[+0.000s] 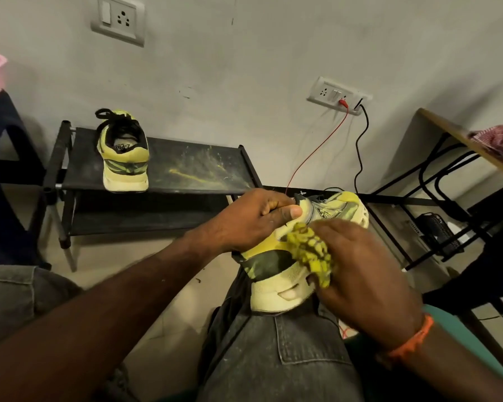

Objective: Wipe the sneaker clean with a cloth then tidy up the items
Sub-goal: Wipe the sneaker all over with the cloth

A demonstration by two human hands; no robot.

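Head view. Sneaker (pixel 276 274) rests heel-down on the person's right knee, toe pointing away toward the wall. Left hand (pixel 253 219) steadies it: fingers curled into the collar, thumb pressed on the outside, so this grip is clamped on the shoe. Right hand (pixel 360 274) holds a bunched yellow cloth (pixel 311 250), fingers curled round it and pressing it against the heel side panel. Second sneaker (pixel 124 158) stands on the top shelf of the black shoe rack (pixel 204 169), well apart; yellow smears show on the shelf beside it.

Judgement: wiping step in hand, tidying not begun. Next move calls for firm strokes along the upper and midsole, with the left hand turning the shoe to expose unwiped faces.
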